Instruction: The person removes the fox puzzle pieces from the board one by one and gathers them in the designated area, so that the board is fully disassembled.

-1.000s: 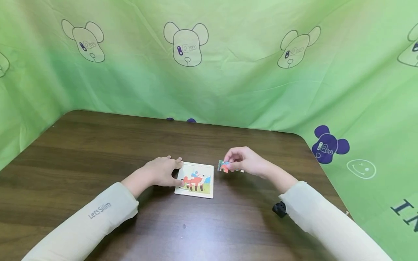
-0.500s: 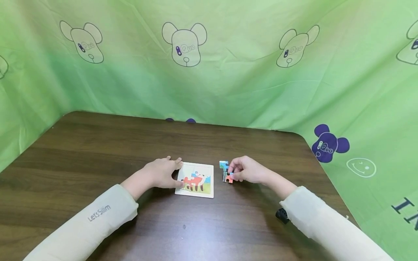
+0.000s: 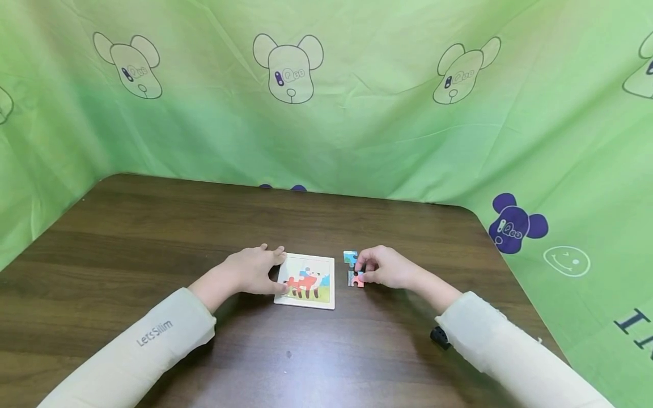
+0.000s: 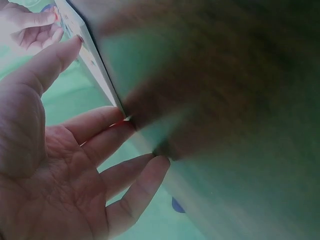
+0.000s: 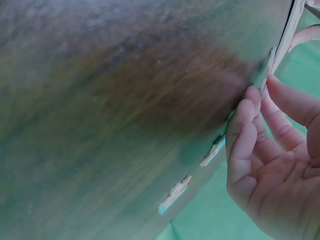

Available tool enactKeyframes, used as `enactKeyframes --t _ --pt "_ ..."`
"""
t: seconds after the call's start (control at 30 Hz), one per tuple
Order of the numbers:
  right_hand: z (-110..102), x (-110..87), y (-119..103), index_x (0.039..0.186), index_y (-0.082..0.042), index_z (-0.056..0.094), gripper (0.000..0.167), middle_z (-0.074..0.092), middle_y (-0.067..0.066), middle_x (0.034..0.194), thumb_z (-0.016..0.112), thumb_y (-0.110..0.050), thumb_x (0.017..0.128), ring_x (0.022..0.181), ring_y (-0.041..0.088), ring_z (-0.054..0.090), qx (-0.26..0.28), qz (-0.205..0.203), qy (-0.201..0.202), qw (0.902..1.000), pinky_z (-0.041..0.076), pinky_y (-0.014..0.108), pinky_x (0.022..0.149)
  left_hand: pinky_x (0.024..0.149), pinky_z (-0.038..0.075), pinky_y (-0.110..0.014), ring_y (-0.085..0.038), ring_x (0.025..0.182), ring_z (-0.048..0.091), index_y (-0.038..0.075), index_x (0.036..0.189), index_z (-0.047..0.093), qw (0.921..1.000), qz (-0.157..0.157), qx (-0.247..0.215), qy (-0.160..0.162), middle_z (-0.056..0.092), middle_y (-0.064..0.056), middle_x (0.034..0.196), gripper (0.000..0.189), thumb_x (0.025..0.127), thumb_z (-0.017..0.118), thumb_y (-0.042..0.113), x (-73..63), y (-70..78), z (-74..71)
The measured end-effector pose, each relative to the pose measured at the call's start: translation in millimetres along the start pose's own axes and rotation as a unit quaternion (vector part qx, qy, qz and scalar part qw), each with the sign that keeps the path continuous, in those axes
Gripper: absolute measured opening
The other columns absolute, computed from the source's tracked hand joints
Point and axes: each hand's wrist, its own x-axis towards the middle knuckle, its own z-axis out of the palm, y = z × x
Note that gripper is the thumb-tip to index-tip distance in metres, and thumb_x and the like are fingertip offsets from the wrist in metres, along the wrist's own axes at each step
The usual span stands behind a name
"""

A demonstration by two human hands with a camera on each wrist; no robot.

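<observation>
A square puzzle tray [image 3: 332,283] with a white rim lies on the table, showing a red fox picture partly made up of pieces. At its left side rests my left hand [image 3: 254,271], thumb over the lower left corner, fingers spread straight along the edge; the left wrist view shows this hand [image 4: 65,150] too. My right hand [image 3: 389,267] pinches a red puzzle piece [image 3: 356,279] close over the table, just right of the tray. In the right wrist view, thumb and fingertips of that hand [image 5: 280,155] meet at the piece [image 5: 270,62].
A blue puzzle piece [image 3: 350,257] lies beyond the held one. Two loose pieces show in the right wrist view, a nearer piece [image 5: 174,195] and another piece [image 5: 213,150] by the fingers. Green printed cloth [image 3: 357,141] hangs behind the brown table [image 3: 204,221].
My right hand has brought the red puzzle piece down and towards me, beside the tray, uncovering the blue piece; the held piece has turned slightly. My left hand has stayed in place.
</observation>
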Motion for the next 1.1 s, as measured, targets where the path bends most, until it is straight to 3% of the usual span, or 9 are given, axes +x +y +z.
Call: enactKeyframes --t 0.3,0.4,0.7,0.9,1.1 --pt "-0.1 5.5 -7.7 0.089 -0.006 0.067 0.004 0.056 -0.003 0.064 0.07 -0.004 0.087 0.06 0.008 0.047 -0.044 -0.012 0.04 0.9982 0.04 0.024 0.059 0.104 0.043 -0.062 -0.034 0.15 0.03 0.02 0.153 0.042 1.0 -0.004 -0.005 -0.005 0.034 0.001 0.162 0.077 0.087 0.066 0.052 -0.7 -1.0 -1.0" --pt "2.0 13.2 -17.9 0.09 -0.007 0.068 0.004 0.058 -0.002 0.068 0.071 -0.007 0.087 0.063 0.008 0.049 -0.045 -0.034 0.044 0.9974 0.042 0.024 0.062 0.103 0.043 -0.062 -0.035 0.15 0.031 0.02 0.152 0.042 1.0 -0.003 -0.004 -0.002 0.035 0.0 0.162 0.077 0.086 0.067 0.052 -0.9 -1.1 -2.0" --pt "23.4 40.3 -53.3 0.103 -0.005 0.072 0.014 0.062 0.002 0.086 0.071 -0.01 0.09 0.072 0.007 0.051 -0.071 -0.116 -0.002 0.9907 0.045 0.021 0.069 0.104 0.043 -0.062 -0.036 0.15 0.03 0.02 0.152 0.044 0.9999 -0.003 -0.009 -0.006 0.035 0.0 0.162 0.076 0.086 0.067 0.052 0.8 -0.1 1.8" --pt "32.5 49.8 -62.4 0.108 -0.006 0.072 0.023 0.06 0.003 0.091 0.076 -0.013 0.086 0.069 0.005 0.05 -0.078 -0.106 -0.029 0.9909 0.044 0.02 0.068 0.103 0.044 -0.061 -0.036 0.15 0.03 0.021 0.152 0.042 0.9999 -0.006 -0.012 -0.006 0.035 0.0 0.162 0.077 0.086 0.067 0.052 1.5 0.1 1.1" --pt "36.8 54.1 -65.5 0.105 -0.009 0.07 0.03 0.055 0.001 0.088 0.082 -0.023 0.082 0.07 0.008 0.048 -0.106 -0.098 -0.03 0.9891 0.043 0.022 0.068 0.103 0.044 -0.062 -0.036 0.15 0.031 0.022 0.153 0.042 0.9999 -0.008 -0.008 -0.008 0.034 0.001 0.162 0.078 0.086 0.066 0.053 1.1 -0.7 -1.4"
